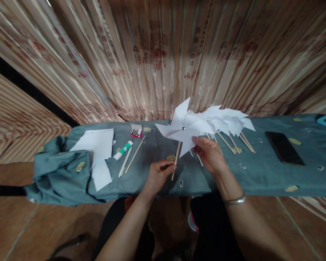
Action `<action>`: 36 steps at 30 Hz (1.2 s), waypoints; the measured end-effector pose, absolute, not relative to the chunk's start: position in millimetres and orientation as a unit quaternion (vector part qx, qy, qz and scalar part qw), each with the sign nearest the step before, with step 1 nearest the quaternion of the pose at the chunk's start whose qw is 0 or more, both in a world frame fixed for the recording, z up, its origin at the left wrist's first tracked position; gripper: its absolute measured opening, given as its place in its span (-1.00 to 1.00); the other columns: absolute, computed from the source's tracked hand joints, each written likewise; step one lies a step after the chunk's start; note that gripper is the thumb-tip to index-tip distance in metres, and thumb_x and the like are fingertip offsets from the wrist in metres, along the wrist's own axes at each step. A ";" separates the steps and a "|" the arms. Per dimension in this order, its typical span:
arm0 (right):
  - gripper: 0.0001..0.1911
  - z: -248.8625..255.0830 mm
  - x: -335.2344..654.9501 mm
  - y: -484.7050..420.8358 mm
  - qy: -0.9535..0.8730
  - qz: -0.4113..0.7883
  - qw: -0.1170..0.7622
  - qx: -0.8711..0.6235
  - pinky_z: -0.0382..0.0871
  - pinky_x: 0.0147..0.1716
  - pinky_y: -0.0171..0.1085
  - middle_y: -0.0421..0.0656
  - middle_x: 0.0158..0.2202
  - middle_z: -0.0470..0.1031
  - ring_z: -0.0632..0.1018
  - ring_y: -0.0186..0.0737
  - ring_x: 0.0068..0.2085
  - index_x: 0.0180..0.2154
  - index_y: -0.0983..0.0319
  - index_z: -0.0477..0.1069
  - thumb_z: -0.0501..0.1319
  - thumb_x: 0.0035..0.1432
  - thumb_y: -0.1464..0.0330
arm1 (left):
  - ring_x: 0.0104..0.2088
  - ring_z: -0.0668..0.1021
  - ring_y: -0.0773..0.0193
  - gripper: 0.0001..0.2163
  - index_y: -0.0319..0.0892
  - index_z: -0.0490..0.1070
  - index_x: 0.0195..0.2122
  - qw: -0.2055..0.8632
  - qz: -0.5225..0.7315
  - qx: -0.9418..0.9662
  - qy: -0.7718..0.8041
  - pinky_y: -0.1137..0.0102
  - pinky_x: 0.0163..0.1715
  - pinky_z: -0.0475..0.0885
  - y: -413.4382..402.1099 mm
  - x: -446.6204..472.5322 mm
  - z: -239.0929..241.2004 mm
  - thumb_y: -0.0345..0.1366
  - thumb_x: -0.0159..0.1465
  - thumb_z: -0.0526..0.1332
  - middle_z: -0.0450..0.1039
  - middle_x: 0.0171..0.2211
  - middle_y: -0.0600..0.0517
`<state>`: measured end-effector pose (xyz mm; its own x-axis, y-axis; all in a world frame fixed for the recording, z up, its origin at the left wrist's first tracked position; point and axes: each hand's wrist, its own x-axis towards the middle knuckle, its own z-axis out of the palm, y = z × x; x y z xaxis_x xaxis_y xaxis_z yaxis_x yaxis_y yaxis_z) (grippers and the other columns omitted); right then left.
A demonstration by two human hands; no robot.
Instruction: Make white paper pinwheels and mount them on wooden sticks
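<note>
A white paper pinwheel point(182, 119) with a silver pin at its centre is held up over the table. Its thin wooden stick point(176, 156) is pinched low down between the thumb and fingers of my left hand point(159, 175). My right hand point(208, 152), with a bracelet on the wrist, grips the edge of one of the paper blades. Behind and to the right lies an overlapping row of finished-looking white pinwheels point(233, 121), their sticks pointing towards me. The held pinwheel hides part of this row.
A grey-green cloth point(263, 177) covers the narrow table. On the left lie paper sheets point(100, 143), a glue tube point(123, 150), a white pen point(125, 162), a loose stick point(135, 154) and an open red box of pins point(136, 132). A black phone point(284, 148) rests on the right. Curtains hang behind.
</note>
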<state>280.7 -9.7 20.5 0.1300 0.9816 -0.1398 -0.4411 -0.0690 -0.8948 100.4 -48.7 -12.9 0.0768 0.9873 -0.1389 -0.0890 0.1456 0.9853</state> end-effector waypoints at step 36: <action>-0.79 22.2 309.9 -10.5 -0.365 0.364 0.681 -0.520 0.37 -0.33 -0.33 -0.22 -0.36 0.62 0.52 -0.36 -0.38 -0.36 0.12 0.60 0.41 -0.08 0.19 | -0.46 0.51 0.28 -0.87 -0.19 0.61 -0.45 0.565 0.462 0.475 0.491 0.43 -0.43 0.38 -47.7 91.1 -14.0 -0.29 -0.03 0.35 0.58 -0.47 0.00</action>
<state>309.9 -10.5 22.2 0.4681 0.8757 0.1182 -0.1160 0.1935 -0.9742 91.1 -47.7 -14.0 0.0907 0.9892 -0.1155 -0.0558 0.1208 0.9911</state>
